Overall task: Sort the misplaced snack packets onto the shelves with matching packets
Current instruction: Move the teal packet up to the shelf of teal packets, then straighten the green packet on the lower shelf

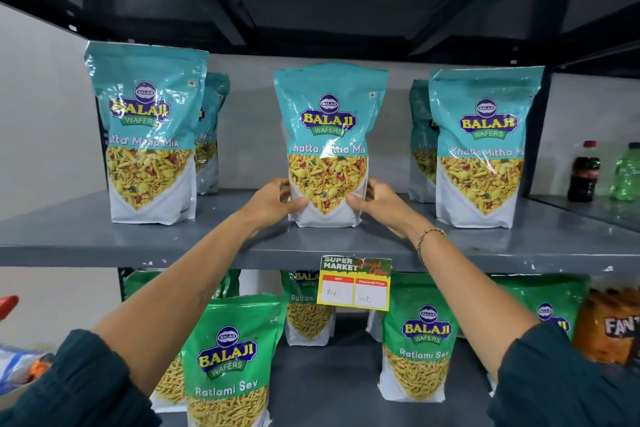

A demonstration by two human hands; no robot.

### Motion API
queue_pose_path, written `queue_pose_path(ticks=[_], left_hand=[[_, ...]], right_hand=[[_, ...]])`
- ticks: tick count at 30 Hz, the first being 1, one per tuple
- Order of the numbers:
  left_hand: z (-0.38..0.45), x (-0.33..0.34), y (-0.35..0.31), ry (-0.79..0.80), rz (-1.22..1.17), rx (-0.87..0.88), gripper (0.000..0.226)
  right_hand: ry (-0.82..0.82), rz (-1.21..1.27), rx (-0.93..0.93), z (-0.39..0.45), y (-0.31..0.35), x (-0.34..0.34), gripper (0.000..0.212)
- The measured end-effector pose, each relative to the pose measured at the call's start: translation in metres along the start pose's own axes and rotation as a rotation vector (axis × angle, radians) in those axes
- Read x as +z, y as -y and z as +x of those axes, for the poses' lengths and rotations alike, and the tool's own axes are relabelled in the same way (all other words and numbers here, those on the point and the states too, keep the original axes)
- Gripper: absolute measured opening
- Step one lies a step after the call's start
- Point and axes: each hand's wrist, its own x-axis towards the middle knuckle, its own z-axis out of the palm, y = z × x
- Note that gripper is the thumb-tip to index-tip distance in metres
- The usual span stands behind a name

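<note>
centre packet: teal and white standing pouch (pixel 329 146), "balaji wafers" logo, "khatta mitha mix" in white, a v-shaped picture of yellow mix with red and green bits; glossy, light glare on its front.
where it stands: upright on the middle shelf (pixel 86 236), about midway along it, a little back from the front edge.
left hand: left hand (pixel 273 203) on the pouch's lower left side, thumb across the front, fingers wrapped round the edge, closed on the pouch.
right hand: right hand (pixel 381 204) on the lower right side, thumb on the front, fingers curled behind, gripping the pouch; a bead bracelet (pixel 427 239) on the wrist.
left end of shelf: a matching teal pouch (pixel 149 135) upright, another behind it.
right end of shelf: a matching teal pouch (pixel 481 149) upright, another behind it.
front edge: a yellow price tag (pixel 355 282) hangs below the centre packet.
shelf below: green "ratlami sev" pouches (pixel 228 360) upright.
far right: a dark cola bottle (pixel 584 172) and a green bottle (pixel 627 173) on a neighbouring shelf.
</note>
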Motion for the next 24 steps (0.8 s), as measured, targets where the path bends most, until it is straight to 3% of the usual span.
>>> queue_pose_path(ticks=[3,5,7,9,17,24], left_hand=[[-0.010,-0.003,0.000,-0.230,0.110,0.039,0.066],[-0.028,-0.004,-0.004,-0.407,0.068,0.121,0.044],[-0.052,-0.003,-0.007,-0.471,-0.031,0.224,0.020],[-0.077,-0.001,-0.006,-0.458,-0.080,0.280,0.004],[-0.162,0.023,0.048,-0.330,-0.175,0.232,0.011],[-0.222,0.028,0.176,-0.445,-0.087,-0.163,0.015]], right_hand=[[-0.281,-0.179,-0.041,-0.012,0.002,0.008,0.049],[-0.529,-0.221,-0.162,-0.030,0.007,0.020,0.031],[-0.617,-0.172,-0.272,-0.052,0.015,0.035,0.013],[-0.572,-0.096,-0.314,-0.072,0.020,0.052,0.009],[-0.307,0.147,-0.265,-0.142,-0.010,0.144,0.005],[-0.021,-0.109,0.123,-0.171,-0.124,0.205,0.006]])
